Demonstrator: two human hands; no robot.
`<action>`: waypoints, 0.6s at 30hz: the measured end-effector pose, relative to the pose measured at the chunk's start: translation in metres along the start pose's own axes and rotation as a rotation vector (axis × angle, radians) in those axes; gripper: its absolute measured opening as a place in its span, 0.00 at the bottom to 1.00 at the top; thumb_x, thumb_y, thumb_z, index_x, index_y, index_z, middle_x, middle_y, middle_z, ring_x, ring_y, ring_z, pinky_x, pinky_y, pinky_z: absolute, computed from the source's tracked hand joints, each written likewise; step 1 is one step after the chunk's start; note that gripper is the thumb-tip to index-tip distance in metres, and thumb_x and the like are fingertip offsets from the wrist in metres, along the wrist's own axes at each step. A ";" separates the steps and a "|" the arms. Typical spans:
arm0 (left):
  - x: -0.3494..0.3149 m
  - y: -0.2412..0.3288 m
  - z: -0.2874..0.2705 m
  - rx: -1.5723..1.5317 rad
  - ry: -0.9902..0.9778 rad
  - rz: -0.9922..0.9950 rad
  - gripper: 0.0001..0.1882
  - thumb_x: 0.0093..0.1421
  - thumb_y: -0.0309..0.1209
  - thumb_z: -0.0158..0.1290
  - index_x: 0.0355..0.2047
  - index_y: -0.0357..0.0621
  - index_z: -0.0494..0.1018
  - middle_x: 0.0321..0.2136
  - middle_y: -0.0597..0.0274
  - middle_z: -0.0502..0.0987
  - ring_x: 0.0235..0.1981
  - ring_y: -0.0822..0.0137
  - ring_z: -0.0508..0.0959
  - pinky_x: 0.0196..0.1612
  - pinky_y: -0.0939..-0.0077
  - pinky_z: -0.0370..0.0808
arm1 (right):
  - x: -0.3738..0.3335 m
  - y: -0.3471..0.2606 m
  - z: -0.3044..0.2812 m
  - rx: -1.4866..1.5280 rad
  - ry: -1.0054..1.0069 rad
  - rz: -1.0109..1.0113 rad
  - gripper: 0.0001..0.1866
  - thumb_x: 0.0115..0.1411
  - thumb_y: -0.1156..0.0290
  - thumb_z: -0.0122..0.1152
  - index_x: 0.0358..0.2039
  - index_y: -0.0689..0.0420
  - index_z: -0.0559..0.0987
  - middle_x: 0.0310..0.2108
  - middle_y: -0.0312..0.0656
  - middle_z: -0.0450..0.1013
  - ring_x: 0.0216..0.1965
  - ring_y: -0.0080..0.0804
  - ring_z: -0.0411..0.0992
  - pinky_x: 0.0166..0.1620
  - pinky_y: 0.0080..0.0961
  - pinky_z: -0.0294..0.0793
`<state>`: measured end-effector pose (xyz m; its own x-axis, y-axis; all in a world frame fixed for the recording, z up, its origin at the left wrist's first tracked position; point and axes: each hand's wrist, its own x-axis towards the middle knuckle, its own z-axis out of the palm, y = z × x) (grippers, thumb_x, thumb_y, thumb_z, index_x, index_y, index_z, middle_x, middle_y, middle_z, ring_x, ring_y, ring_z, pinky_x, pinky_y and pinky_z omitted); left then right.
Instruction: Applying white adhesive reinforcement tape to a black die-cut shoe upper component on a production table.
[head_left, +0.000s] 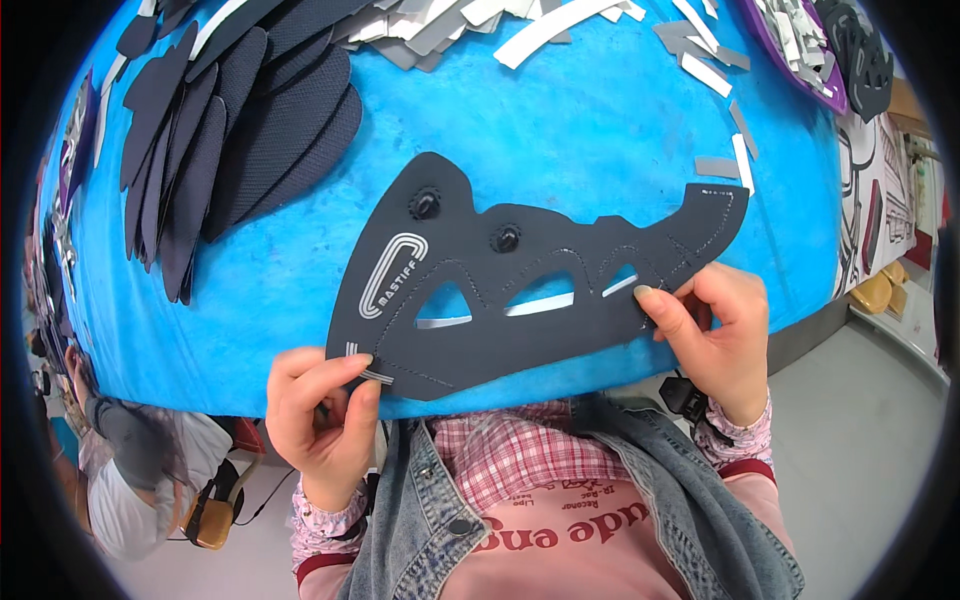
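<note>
A flat dark grey shaped panel, which looks like a stitched shoe-upper piece, is held up between my two hands just above the table's near edge. Three cut-out windows run along its middle, with stitching around them. Two raised black round parts sit near its upper edge, and a white printed loop mark is at its left. My left hand pinches the lower left corner between thumb and fingers. Closed on the right part is my right hand, its thumb on top and its fingers partly hidden behind.
Dark textured oval pieces lie fanned in a pile on the blue table at the upper left. White and grey strips are heaped along the far side. A purple tray of scraps stands far right. Another person sits at lower left.
</note>
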<state>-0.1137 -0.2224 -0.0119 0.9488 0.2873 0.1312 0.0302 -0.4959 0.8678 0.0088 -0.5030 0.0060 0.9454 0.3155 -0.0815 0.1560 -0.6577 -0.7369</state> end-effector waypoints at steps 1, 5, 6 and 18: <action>0.000 -0.001 -0.001 0.000 -0.005 0.012 0.12 0.51 0.21 0.63 0.37 0.43 0.78 0.32 0.63 0.71 0.17 0.82 0.60 0.22 0.86 0.57 | 0.001 -0.001 -0.001 -0.001 -0.010 0.011 0.17 0.50 0.70 0.73 0.15 0.59 0.72 0.11 0.35 0.64 0.11 0.20 0.59 0.17 0.21 0.53; 0.002 -0.004 -0.004 0.014 -0.044 0.087 0.12 0.51 0.20 0.62 0.37 0.43 0.79 0.31 0.64 0.71 0.17 0.82 0.60 0.22 0.86 0.57 | 0.003 -0.003 -0.001 0.005 -0.028 0.029 0.17 0.50 0.69 0.73 0.16 0.60 0.73 0.11 0.35 0.64 0.11 0.20 0.58 0.16 0.21 0.52; 0.002 -0.004 -0.005 0.023 -0.049 0.083 0.12 0.51 0.20 0.62 0.37 0.43 0.79 0.31 0.64 0.70 0.17 0.82 0.60 0.22 0.86 0.57 | 0.004 -0.004 0.000 0.006 -0.027 0.026 0.17 0.50 0.69 0.73 0.15 0.60 0.73 0.11 0.35 0.64 0.11 0.20 0.58 0.16 0.21 0.52; 0.003 0.000 -0.003 0.066 -0.054 0.046 0.13 0.50 0.21 0.63 0.38 0.43 0.80 0.30 0.65 0.69 0.16 0.82 0.58 0.20 0.86 0.55 | 0.003 -0.003 -0.007 -0.005 -0.086 0.018 0.14 0.52 0.73 0.70 0.16 0.60 0.73 0.12 0.32 0.68 0.13 0.14 0.60 0.17 0.16 0.52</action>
<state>-0.1116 -0.2191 -0.0096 0.9651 0.2196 0.1429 0.0050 -0.5608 0.8279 0.0132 -0.5046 0.0124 0.9199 0.3615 -0.1520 0.1412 -0.6669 -0.7316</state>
